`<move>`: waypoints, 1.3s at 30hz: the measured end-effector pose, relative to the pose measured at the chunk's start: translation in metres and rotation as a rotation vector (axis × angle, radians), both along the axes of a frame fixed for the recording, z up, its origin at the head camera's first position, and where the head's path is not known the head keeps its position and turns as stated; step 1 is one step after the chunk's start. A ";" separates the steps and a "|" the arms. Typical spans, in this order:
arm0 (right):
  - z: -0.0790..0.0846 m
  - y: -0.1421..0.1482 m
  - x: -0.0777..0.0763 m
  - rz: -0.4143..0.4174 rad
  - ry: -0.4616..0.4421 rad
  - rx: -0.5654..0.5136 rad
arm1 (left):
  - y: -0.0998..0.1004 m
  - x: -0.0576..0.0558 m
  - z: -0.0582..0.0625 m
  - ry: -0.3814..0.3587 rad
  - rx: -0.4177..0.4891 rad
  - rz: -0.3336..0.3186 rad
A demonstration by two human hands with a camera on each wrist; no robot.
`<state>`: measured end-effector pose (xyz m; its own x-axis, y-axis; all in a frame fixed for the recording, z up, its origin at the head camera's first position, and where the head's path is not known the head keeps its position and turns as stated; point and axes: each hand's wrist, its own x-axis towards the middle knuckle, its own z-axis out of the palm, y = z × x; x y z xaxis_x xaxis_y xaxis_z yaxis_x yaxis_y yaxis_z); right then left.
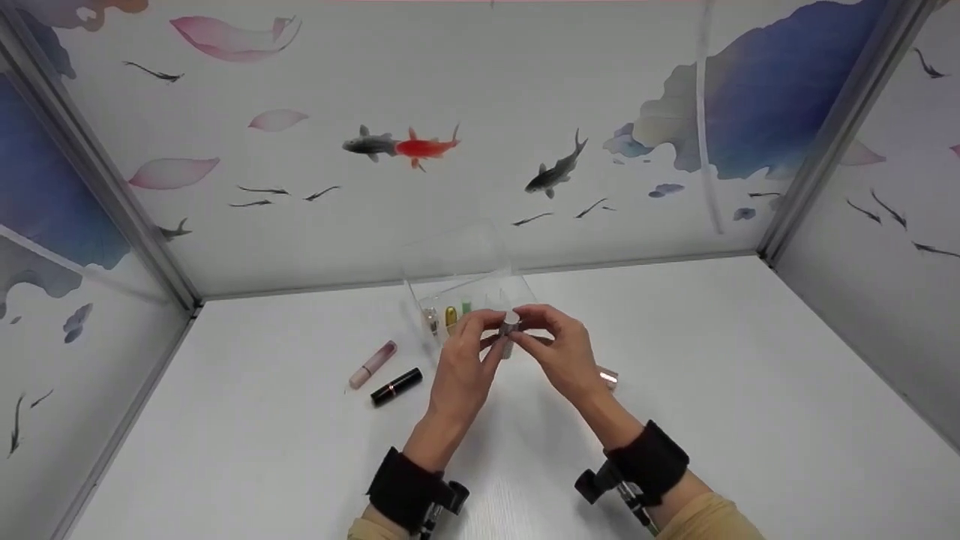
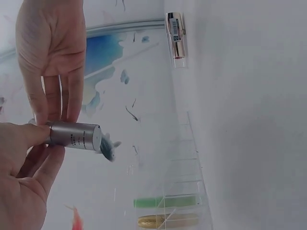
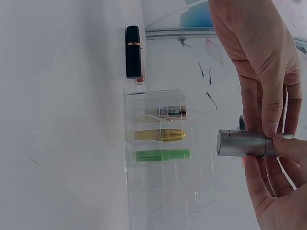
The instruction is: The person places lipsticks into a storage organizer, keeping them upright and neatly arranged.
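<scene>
Across white flat bench (image 1: 247, 420): clear plastic compartmented box (image 3: 153, 98) toward back. Nearer person, left hand (image 1: 459, 375) and right hand (image 1: 568, 356) close together, fingers of both pinching silver metallic cylindrical tube (image 2: 76, 135), raised above bench. Lying left of hands: glossy black tube with gold band (image 1: 397, 388), slim pink tube (image 1: 373, 365) just beside. Right of hands: shiny rose-gold tube (image 2: 176, 36). Inside box: green tube (image 3: 163, 155), round-tipped gold tube (image 3: 160, 135) alongside.

The pale wall (image 1: 495, 75) bears printed fish (image 1: 556, 172) (one red) and, perhaps, a blue leaf (image 1: 780, 94).
</scene>
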<state>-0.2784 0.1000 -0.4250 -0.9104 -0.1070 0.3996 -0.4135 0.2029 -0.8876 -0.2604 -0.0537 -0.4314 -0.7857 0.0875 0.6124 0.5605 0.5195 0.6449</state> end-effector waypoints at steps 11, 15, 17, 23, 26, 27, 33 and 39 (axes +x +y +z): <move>0.014 -0.017 -0.026 -0.039 0.112 0.242 | -0.012 -0.029 0.016 -0.097 -0.013 0.069; 0.015 -0.021 -0.037 -0.054 0.138 0.269 | -0.015 -0.040 0.024 -0.141 -0.053 0.078; 0.015 -0.023 -0.042 -0.061 0.139 0.277 | -0.016 -0.045 0.027 -0.158 -0.075 0.073; 0.014 -0.028 -0.054 -0.084 0.137 0.284 | -0.019 -0.054 0.034 -0.195 -0.107 0.022; 0.013 -0.032 -0.059 -0.093 0.141 0.288 | -0.020 -0.059 0.036 -0.198 -0.131 0.016; 0.013 -0.034 -0.061 -0.098 0.141 0.290 | -0.021 -0.061 0.037 -0.201 -0.141 0.025; 0.012 -0.040 -0.072 -0.124 0.126 0.314 | -0.022 -0.070 0.039 -0.213 -0.178 0.083; 0.009 -0.045 -0.079 -0.148 0.110 0.354 | -0.020 -0.078 0.043 -0.236 -0.248 0.146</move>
